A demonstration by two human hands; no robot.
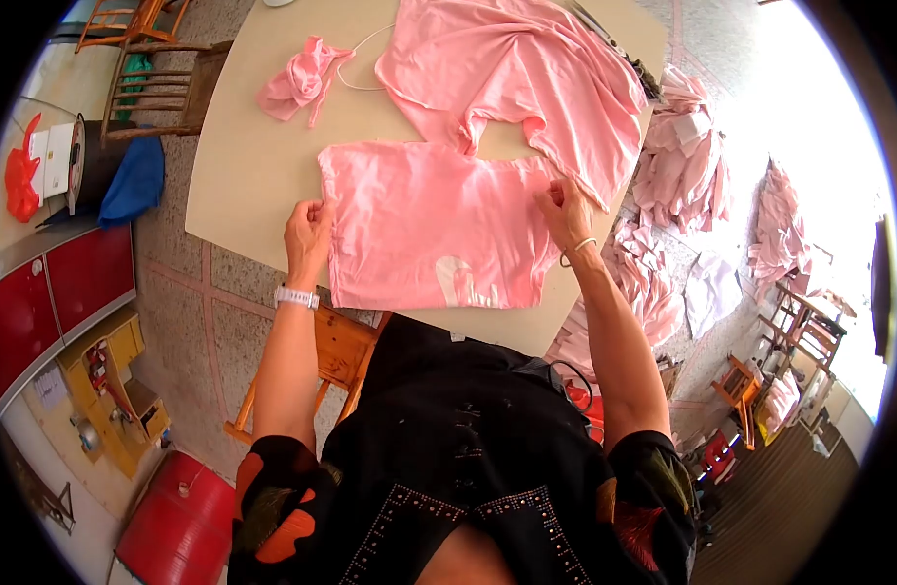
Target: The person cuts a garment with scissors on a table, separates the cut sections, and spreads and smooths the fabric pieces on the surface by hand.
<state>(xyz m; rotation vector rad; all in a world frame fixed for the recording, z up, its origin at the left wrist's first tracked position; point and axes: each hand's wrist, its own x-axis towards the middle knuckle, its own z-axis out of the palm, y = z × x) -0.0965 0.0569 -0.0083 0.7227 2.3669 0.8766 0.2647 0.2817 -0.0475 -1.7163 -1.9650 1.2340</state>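
Observation:
A pink cloth piece (429,219) with a pale print near its lower edge lies spread flat at the table's near side. My left hand (309,239) pinches its left edge, fingers closed. On the opposite side, my right hand (568,216) has its fingers closed on the upper right edge. Beyond it lies a larger, rumpled pink garment (526,73), which meets the top edge of the flat piece. A small crumpled pink cloth (304,80) rests at the upper left of the table, beside a thin white cord (356,86).
The pale table (239,195) stands before me. Dark scissors (594,24) lie at its far right edge. Heaps of pink cloth (682,166) cover the floor on the right. Wooden chairs (346,346) stand under the near edge and at the far left.

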